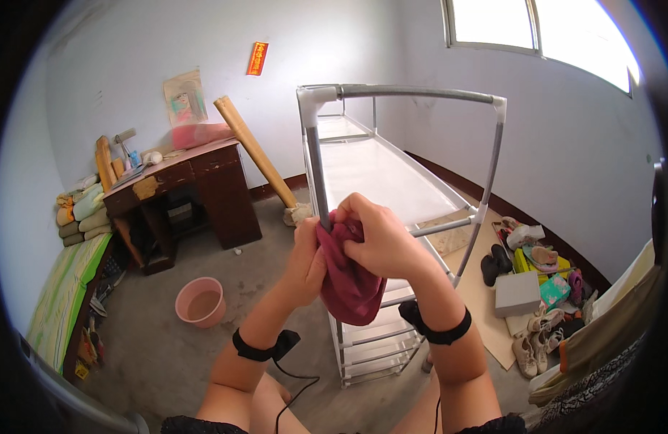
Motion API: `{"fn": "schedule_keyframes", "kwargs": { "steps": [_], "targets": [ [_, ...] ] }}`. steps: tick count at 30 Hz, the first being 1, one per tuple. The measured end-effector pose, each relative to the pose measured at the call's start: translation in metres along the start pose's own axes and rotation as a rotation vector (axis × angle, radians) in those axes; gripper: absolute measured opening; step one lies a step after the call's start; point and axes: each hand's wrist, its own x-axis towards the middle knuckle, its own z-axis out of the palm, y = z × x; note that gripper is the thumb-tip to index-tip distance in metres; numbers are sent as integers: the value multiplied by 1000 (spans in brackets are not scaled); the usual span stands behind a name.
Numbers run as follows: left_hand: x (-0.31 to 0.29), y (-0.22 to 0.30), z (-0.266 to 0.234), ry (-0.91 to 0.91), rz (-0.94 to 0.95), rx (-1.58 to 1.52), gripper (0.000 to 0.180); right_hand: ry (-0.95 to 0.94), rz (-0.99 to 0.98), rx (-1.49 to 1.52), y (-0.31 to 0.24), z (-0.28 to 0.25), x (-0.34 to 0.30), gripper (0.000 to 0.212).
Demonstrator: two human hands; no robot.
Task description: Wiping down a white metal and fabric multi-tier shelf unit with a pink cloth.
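A dark red cloth [354,293] is wrapped about a grey metal upright of the tall rack [413,92] in front of me. My left hand [305,262] closes round the cloth and pole from the left. From the right, my right hand [381,242] pinches the cloth's upper part against the same pole. The cloth's lower end hangs loose below both hands. White plastic joints link the rack's grey tubes, and white sheets [381,177] cover its shelves. Black straps circle both my forearms, with a thin cable hanging from the left one.
A pink basin [201,301] with liquid stands on the floor at left. Behind it is a dark wooden desk [229,195], with a long brown roll [256,153] leaning beside it. A bed [66,296] lines the left. Shoes [529,353] and a grey box [517,294] crowd the right floor.
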Motion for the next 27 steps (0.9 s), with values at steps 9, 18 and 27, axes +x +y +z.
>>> {"fn": "schedule_keyframes", "kwargs": {
  "steps": [9,18,27],
  "targets": [
    [-4,10,13,145,29,-59,40,214,-18,-137,-7,21,-13,26],
    [-8,15,34,294,22,-250,44,1,33,-53,-11,1,0,24],
    [-20,37,35,373,-18,-78,56,145,-55,-50,-6,16,-10,25]
  ]
}}
